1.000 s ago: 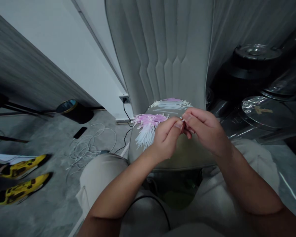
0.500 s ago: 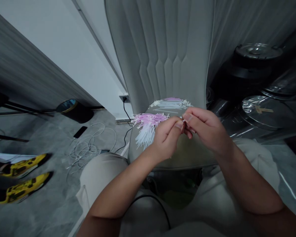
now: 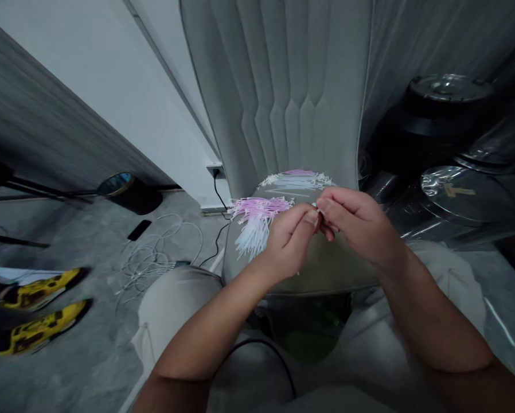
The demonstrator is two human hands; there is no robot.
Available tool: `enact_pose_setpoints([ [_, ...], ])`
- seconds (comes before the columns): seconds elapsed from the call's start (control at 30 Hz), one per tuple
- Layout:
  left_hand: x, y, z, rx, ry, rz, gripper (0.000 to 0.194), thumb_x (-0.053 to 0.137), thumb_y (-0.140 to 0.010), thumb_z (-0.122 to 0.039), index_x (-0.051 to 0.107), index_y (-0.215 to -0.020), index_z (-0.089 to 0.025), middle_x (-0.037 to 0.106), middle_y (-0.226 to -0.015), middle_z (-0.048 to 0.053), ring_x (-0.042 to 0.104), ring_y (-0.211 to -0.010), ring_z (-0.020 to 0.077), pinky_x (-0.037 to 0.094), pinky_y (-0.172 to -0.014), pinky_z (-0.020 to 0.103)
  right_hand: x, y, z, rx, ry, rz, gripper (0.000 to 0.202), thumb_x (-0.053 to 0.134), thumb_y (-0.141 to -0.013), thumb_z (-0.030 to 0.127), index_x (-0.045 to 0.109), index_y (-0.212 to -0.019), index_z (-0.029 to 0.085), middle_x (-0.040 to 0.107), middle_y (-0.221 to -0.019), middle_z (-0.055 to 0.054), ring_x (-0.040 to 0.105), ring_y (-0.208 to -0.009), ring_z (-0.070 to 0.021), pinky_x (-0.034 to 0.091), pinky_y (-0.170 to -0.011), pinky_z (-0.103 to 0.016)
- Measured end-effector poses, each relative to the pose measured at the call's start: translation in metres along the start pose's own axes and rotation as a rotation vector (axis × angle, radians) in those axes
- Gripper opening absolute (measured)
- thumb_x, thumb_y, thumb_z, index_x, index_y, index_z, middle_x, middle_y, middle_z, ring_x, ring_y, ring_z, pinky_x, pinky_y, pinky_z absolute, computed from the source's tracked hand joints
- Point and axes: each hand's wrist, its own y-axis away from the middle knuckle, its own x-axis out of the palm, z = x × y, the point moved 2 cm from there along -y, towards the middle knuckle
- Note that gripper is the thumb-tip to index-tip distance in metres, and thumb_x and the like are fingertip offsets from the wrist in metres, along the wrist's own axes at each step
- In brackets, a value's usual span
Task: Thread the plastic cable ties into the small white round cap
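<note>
My left hand (image 3: 291,236) and my right hand (image 3: 358,223) meet above the front of a grey chair seat (image 3: 343,269). Both are closed, thumbs pinched against fingers, with a tiny white piece between the fingertips, mostly hidden by them. Left of my left hand lies a heap of thin pink sticks (image 3: 261,207) with white tips, resembling cotton swabs. Pale blue sticks (image 3: 253,236) fan out just in front of that heap, partly behind my left wrist. Farther back on the seat is another pile of pink and blue sticks (image 3: 300,179).
The chair's padded backrest (image 3: 283,86) rises behind the piles. On the floor at left are coiled cable (image 3: 149,261), a black phone-like slab (image 3: 139,230), a dark bin (image 3: 131,194) and another person's yellow shoes (image 3: 46,289). Plastic-wrapped round black items (image 3: 447,115) stand at right.
My hands stay pinched together in nearly the same place, with only a slight shift of the right fingertips. The stick piles have not moved.
</note>
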Motion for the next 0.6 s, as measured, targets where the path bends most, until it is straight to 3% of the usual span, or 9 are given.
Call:
enact_pose_setpoints([
  [0.27, 0.001, 0.001, -0.007, 0.049, -0.027, 0.032, 0.031, 0.042, -0.098, -0.026, 0.048, -0.069, -0.018, 0.044, -0.057, -0.005, 0.051, -0.059, 0.0081, 0.044, -0.061, 0.022, -0.005, 0.002, 0.002, -0.028, 0.012, 0.067, 0.029, 0.05, -0.095, 0.028, 0.051, -0.067, 0.018, 0.049, -0.056, 0.005, 0.046, -0.054, -0.008, 0.037, -0.053, -0.023],
  [0.47, 0.0, 0.002, -0.003, 0.031, -0.074, 0.045, 0.031, 0.041, -0.098, -0.026, 0.048, -0.069, -0.018, 0.042, -0.058, -0.005, 0.047, -0.059, 0.0076, 0.041, -0.06, 0.021, -0.005, 0.003, 0.008, -0.026, 0.163, 0.04, 0.031, 0.048, -0.095, 0.029, 0.051, -0.067, 0.018, 0.051, -0.058, 0.004, 0.048, -0.057, -0.0081, 0.038, -0.054, -0.023],
  [0.6, -0.002, 0.004, 0.002, -0.002, -0.126, 0.062, 0.033, 0.04, -0.098, -0.029, 0.047, -0.068, -0.018, 0.043, -0.06, -0.004, 0.044, -0.057, 0.0082, 0.037, -0.056, 0.023, -0.009, 0.001, 0.009, -0.005, 0.233, 0.096, 0.03, 0.046, -0.095, 0.028, 0.052, -0.068, 0.018, 0.051, -0.058, 0.004, 0.047, -0.055, -0.0077, 0.037, -0.053, -0.022],
])
